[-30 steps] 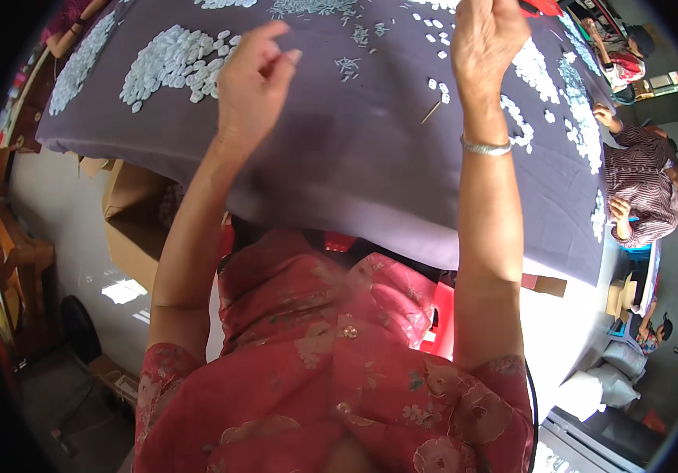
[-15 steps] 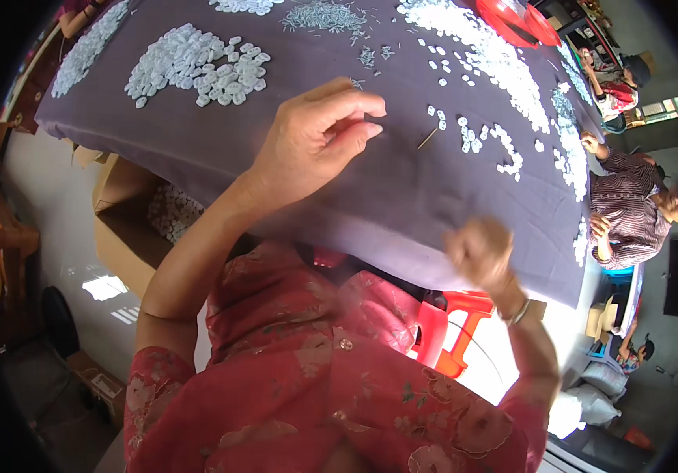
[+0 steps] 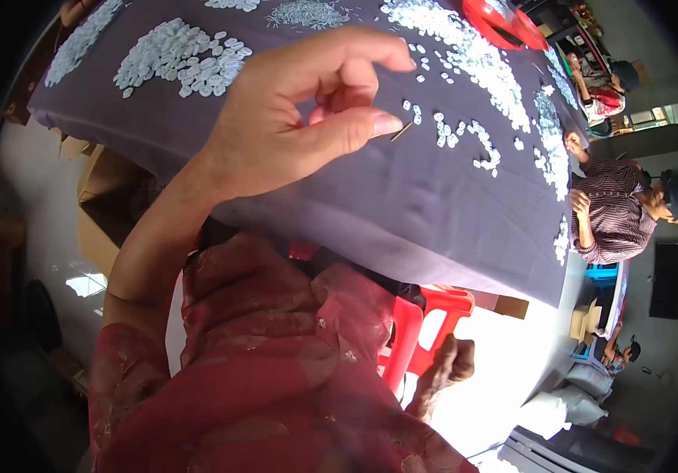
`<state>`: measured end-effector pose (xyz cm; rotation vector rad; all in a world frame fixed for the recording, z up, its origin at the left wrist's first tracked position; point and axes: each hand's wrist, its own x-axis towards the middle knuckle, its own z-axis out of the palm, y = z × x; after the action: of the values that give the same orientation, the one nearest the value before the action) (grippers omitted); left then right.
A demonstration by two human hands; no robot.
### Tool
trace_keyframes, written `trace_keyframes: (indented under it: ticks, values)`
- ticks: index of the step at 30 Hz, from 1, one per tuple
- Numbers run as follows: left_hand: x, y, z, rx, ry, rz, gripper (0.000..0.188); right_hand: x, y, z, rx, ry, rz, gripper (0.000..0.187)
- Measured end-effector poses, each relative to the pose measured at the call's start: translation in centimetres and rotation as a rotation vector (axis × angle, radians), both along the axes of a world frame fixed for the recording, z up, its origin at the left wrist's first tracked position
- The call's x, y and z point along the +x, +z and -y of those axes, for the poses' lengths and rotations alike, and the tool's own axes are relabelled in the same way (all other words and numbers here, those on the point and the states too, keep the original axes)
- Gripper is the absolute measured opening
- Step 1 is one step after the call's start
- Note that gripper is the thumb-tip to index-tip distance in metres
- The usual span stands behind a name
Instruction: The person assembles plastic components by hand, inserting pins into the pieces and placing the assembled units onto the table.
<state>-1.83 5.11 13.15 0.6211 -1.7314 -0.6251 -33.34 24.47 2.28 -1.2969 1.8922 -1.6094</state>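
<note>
My left hand is over the dark grey tablecloth, thumb and index finger wide apart with nothing between them; its other fingers curl toward the palm. In the picture its thumb tip lies close to a thin gold-coloured stick on the cloth. Just beyond the stick are a few loose small white pieces and a short row of linked white pieces. Off the table, low beside a red plastic stool, my right hand is closed in a fist. Its inside is hidden.
A heap of white oval pieces lies left, small grey-green pieces at the back, a long white heap right. Red basins sit at the far right. Across the table works a person in a striped shirt. A cardboard box stands left below.
My left hand has come up and its thumb and index finger have spread. My right hand has dropped from the table's near edge to beside the stool. The view has shifted slightly.
</note>
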Motion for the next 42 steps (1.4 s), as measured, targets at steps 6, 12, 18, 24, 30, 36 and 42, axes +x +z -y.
trace_keyframes:
  ticks: [6,12,18,24,30,36,42]
  values:
    - [0.5,4.8,-3.5,0.256,-0.099,-0.276,0.09,-1.4,-1.5,0.3,0.192,-0.021,-0.232,0.031]
    - [-4.0,5.8,-5.7,0.191,-0.165,-0.198,0.087,-1.6,1.1,4.2,0.274,0.216,-0.515,0.024]
    - [-0.3,6.2,-0.2,0.092,-0.232,-0.074,0.083,-6.6,-6.9,1.2,0.634,-0.155,-0.539,0.023]
    - [0.5,4.2,-0.7,-0.007,-0.301,0.021,0.08,-9.4,-12.9,-3.6,0.721,0.197,-0.9,0.018]
    - [1.2,3.9,-2.8,-0.11,-0.336,0.118,0.078,-10.4,-16.0,-6.6,0.456,0.356,-0.98,0.017]
    - [0.1,4.3,-1.6,-0.212,-0.42,0.212,0.077,-12.0,-18.7,-11.5,0.213,0.468,-1.031,0.016]
    - [3.1,3.3,0.0,-0.269,-0.612,0.29,0.076,-12.0,-15.0,-14.6,1.026,0.641,-0.337,0.03]
